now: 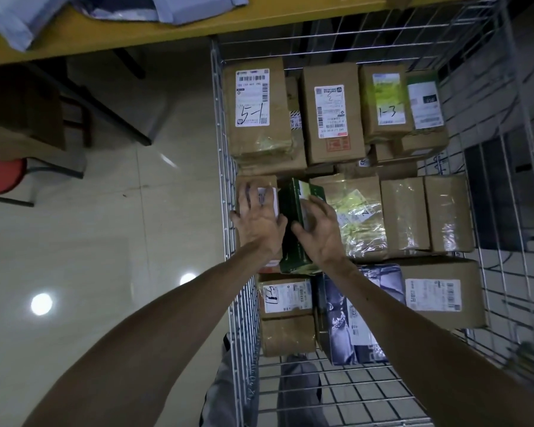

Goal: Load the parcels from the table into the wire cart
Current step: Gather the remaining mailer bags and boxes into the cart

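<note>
The wire cart [221, 124] stands on the right of the scene, its far end against the yellow table [198, 24]. Grey mailer bags [195, 4] lie on the far left part of the table.

Hand positions:
- The left hand [259, 220] lies flat on a small brown box [256, 181] in the middle row, against the left wall of the cart. The fingers are straight and spread, pressing on the top and gripping nothing.
- The right hand [321, 232] grasps a green carton [293, 211]. The thumb bears on the dark left face and the fingers curl over the top edge.

The green carton stands on edge inside the cart, between the small brown box on its left and a tape-wrapped box [358, 211] on its right. Whether its underside rests on the parcels below cannot be told.

Cart contents:
- Far row: a brown box marked "5-1" [256, 112] at the left, and a box marked "1-3" [386, 103] further right, with other labelled boxes beside them.
- Middle row: two plain brown boxes stand to the right of the tape-wrapped box.
- Near row: a dark printed parcel [339, 322] and a brown box with a barcode label [438, 297].

A red stool [2, 180] stands on the tiled floor [121, 241] at the far left.
</note>
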